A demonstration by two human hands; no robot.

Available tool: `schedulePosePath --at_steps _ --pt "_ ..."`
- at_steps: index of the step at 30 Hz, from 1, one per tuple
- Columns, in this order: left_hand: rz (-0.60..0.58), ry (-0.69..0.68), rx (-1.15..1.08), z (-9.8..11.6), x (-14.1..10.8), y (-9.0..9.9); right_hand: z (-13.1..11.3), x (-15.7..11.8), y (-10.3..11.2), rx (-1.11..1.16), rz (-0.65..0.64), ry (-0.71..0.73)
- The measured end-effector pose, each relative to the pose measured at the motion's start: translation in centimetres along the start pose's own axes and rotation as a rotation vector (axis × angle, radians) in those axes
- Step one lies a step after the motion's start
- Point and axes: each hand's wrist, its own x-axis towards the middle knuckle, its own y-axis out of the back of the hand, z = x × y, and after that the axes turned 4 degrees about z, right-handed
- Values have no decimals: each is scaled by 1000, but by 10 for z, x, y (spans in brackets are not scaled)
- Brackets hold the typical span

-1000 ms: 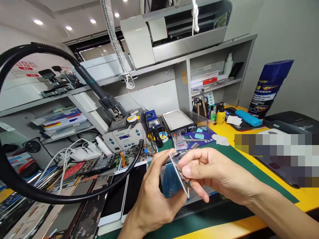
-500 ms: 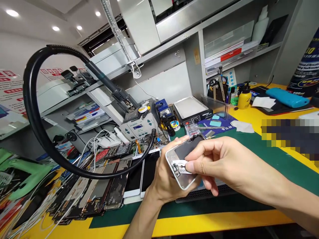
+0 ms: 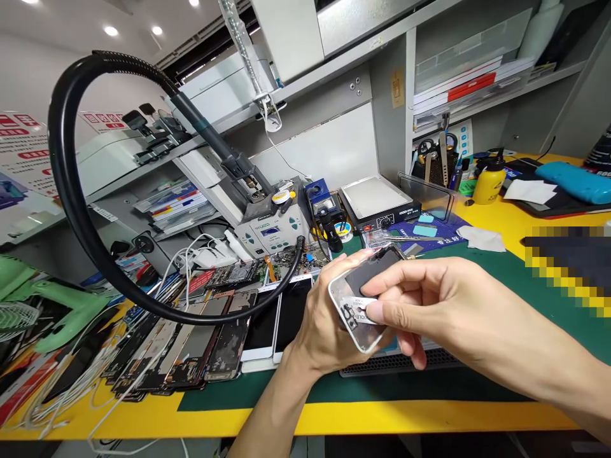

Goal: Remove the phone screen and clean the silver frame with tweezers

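Observation:
My left hand is wrapped round an opened phone frame, holding it tilted above the bench. The frame has a pale rim, a dark sheet inside and a small metal part near its lower end. Between the thumb and forefinger of my right hand is a thin whitish razor blade with printed letters and a dark slot. The blade lies over the inside of the frame near that metal part. My right fingertips cover its far end, and whether its edge touches the frame I cannot tell.
A black hose loops on the left from a hot-air station. Phone parts lie in rows on the green mat. Behind stands a heating plate; a yellow bottle is at the right.
The view has shifted, so the bench sits a little differently in the picture. Both hands keep their grips, and the blade stays at about the same spot over the frame.

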Motion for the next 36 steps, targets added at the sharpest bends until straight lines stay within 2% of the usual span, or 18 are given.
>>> schedulePosePath --at_steps 3,6,14,20,36 --pt "65 -278 78 -3 4 1 -2 -1 0 -25 -12 -31" --pt "109 -401 134 -3 9 1 -2 -2 -1 -16 -19 -73" --pt "117 -419 216 6 13 4 0 -3 -3 67 -10 -96" --pt "133 -399 197 4 12 4 3 -3 -3 41 13 -78" --pt "138 -377 210 8 11 1 4 -4 2 49 -57 -63"
